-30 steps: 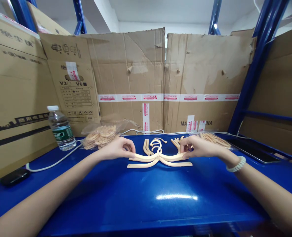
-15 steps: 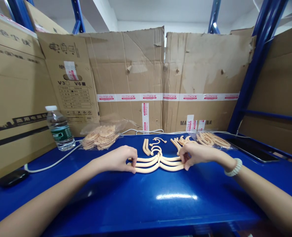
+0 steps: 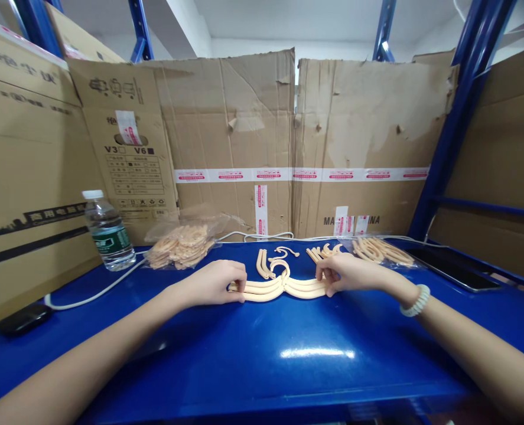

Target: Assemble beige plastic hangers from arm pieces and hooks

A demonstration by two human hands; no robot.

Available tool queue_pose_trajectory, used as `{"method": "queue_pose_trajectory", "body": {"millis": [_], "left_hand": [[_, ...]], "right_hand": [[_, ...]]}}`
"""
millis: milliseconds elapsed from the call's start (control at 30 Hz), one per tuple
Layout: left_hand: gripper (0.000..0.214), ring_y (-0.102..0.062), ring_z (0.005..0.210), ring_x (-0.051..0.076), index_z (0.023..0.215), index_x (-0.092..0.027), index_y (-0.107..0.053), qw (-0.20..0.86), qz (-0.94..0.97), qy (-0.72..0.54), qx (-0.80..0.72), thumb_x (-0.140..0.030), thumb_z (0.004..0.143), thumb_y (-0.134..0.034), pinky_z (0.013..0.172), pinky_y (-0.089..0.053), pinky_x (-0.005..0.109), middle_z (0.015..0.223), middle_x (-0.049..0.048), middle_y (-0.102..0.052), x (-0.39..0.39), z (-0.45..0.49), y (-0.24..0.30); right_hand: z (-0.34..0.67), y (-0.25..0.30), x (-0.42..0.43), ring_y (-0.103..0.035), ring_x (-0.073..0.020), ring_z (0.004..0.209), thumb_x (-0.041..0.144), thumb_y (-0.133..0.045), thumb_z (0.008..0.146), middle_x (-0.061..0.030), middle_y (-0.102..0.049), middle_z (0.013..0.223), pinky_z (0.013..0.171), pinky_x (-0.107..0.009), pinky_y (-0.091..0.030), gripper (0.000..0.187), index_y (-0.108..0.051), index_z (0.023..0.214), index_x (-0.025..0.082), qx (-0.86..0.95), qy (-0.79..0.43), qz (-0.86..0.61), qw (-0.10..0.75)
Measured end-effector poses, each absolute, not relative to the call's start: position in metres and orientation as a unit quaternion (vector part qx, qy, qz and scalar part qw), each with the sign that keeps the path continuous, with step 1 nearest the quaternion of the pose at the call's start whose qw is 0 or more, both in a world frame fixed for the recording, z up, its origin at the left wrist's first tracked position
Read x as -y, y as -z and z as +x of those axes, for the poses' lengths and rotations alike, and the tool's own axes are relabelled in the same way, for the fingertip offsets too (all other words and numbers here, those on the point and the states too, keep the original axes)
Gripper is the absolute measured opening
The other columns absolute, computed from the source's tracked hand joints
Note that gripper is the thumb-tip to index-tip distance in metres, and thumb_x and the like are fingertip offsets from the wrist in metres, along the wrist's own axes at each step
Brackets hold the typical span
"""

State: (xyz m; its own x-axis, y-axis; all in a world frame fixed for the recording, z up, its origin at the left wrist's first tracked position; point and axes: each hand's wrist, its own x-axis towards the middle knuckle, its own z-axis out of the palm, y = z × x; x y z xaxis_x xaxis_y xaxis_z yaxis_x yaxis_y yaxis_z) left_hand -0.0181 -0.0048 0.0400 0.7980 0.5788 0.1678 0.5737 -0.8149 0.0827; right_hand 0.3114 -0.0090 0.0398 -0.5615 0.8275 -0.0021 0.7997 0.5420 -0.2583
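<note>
Between my two hands, a nested row of beige plastic clothes hangers (image 3: 264, 293) lies on the blue table, hooks pointing away from me. My left hand (image 3: 226, 282) is closed round the left ends of their arms. At the opposite ends, my right hand (image 3: 348, 273) pinches the arms between thumb and fingers, which hide the tips. Just beyond the hangers lie loose curved arm pieces (image 3: 263, 264) and small loose hooks (image 3: 287, 251). More beige pieces (image 3: 313, 254) lie behind my right hand, partly covered by it.
A clear bag of beige parts (image 3: 182, 245) is at the back left, another bag of parts (image 3: 383, 250) at the back right. A water bottle (image 3: 108, 233) stands left, near a black mouse-like object (image 3: 25, 320). A dark flat device (image 3: 454, 268) lies right. Cardboard (image 3: 230, 136) walls the back.
The hanger arms have come closer together, narrowing the gaps between them, and the front one has shifted away from me. My right hand has moved slightly left; my left hand has barely moved.
</note>
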Motion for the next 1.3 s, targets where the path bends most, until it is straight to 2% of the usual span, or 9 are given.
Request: {"method": "queue_pose_trajectory", "body": {"millis": [167,267,367,467,567,633,833,1033,1300], "left_hand": [[0.019,-0.059,0.079,0.017,0.083,-0.018,-0.064,0.027,0.941,-0.153,-0.301,-0.036,0.084,-0.058,0.069,-0.042,0.025,0.084,0.0031,-0.064,0.005,-0.013,-0.038],[0.026,-0.059,0.099,0.021,0.104,-0.020,-0.063,0.071,0.939,-0.191,-0.277,-0.037,0.089,-0.052,0.086,-0.043,0.031,0.107,0.0069,-0.065,0.002,-0.008,-0.034],[0.036,-0.047,0.123,0.024,0.125,-0.023,-0.054,0.130,0.940,-0.195,-0.247,-0.035,0.092,-0.049,0.104,-0.033,0.037,0.133,0.0076,-0.054,0.000,-0.006,-0.028],[0.045,-0.036,0.134,0.026,0.136,-0.024,-0.046,0.170,0.938,-0.173,-0.248,-0.038,0.093,-0.047,0.111,-0.024,0.041,0.145,0.0067,-0.042,-0.004,-0.007,-0.022],[0.048,-0.031,0.137,0.025,0.138,-0.025,-0.042,0.183,0.937,-0.134,-0.265,-0.041,0.094,-0.043,0.114,-0.019,0.042,0.147,0.0060,-0.038,-0.007,-0.006,-0.018],[0.049,-0.028,0.139,0.024,0.140,-0.025,-0.040,0.174,0.940,-0.108,-0.274,-0.044,0.095,-0.038,0.114,-0.017,0.041,0.148,0.0061,-0.036,-0.008,-0.005,-0.018],[0.048,-0.029,0.138,0.023,0.139,-0.024,-0.042,0.157,0.942,-0.106,-0.278,-0.044,0.095,-0.038,0.114,-0.018,0.039,0.148,0.0061,-0.038,-0.014,-0.016,-0.019],[0.047,-0.032,0.136,0.024,0.135,-0.024,-0.047,0.160,0.928,-0.132,-0.310,-0.046,0.093,-0.043,0.113,-0.021,0.038,0.147,0.0069,-0.040,-0.023,-0.028,-0.013],[0.050,-0.026,0.139,0.024,0.140,-0.026,-0.040,0.160,0.933,-0.120,-0.298,-0.046,0.094,-0.040,0.114,-0.019,0.039,0.151,0.0064,-0.031,-0.027,-0.026,-0.007]], "right_hand": [[0.311,-0.039,0.009,-0.057,-0.0147,0.064,0.021,-0.073,0.066,0.0000,-0.063,0.070,0.056,-0.024,-0.037,0.023,-0.067,0.087,0.017,0.878,-0.104,-0.464,0.056],[0.312,-0.039,0.008,-0.057,-0.0145,0.063,0.024,-0.075,0.065,-0.0003,-0.063,0.071,0.055,-0.024,-0.037,0.025,-0.067,0.088,0.017,0.881,-0.107,-0.458,0.061],[0.313,-0.042,0.007,-0.057,-0.0147,0.063,0.029,-0.071,0.070,-0.0013,-0.063,0.070,0.055,-0.024,-0.038,0.022,-0.066,0.087,0.017,0.882,-0.110,-0.448,0.090],[0.317,-0.048,0.007,-0.058,-0.0151,0.063,0.030,-0.060,0.079,-0.0031,-0.065,0.070,0.056,-0.025,-0.040,0.015,-0.065,0.085,0.016,0.877,-0.084,-0.447,0.158],[0.323,-0.054,0.004,-0.060,-0.0162,0.066,0.030,-0.053,0.083,-0.0052,-0.067,0.074,0.060,-0.026,-0.043,0.018,-0.064,0.083,0.016,0.864,-0.043,-0.458,0.207],[0.327,-0.054,0.001,-0.061,-0.0178,0.068,0.028,-0.050,0.084,-0.0066,-0.068,0.076,0.062,-0.027,-0.044,0.019,-0.065,0.085,0.015,0.855,-0.022,-0.475,0.206],[0.326,-0.045,-0.004,-0.066,-0.0206,0.082,0.011,-0.043,0.080,-0.0077,-0.072,0.092,0.074,-0.028,-0.047,0.030,-0.071,0.090,0.017,0.874,0.009,-0.472,0.114],[0.311,-0.036,0.003,-0.066,-0.0205,0.091,0.005,-0.040,0.080,-0.0076,-0.072,0.102,0.078,-0.026,-0.048,0.039,-0.071,0.102,0.017,0.884,-0.020,-0.466,0.042],[0.299,-0.029,-0.005,-0.066,-0.0220,0.097,-0.008,-0.038,0.070,-0.0093,-0.069,0.110,0.079,-0.027,-0.049,0.057,-0.065,0.114,0.016,0.866,-0.008,-0.499,0.035]]}}
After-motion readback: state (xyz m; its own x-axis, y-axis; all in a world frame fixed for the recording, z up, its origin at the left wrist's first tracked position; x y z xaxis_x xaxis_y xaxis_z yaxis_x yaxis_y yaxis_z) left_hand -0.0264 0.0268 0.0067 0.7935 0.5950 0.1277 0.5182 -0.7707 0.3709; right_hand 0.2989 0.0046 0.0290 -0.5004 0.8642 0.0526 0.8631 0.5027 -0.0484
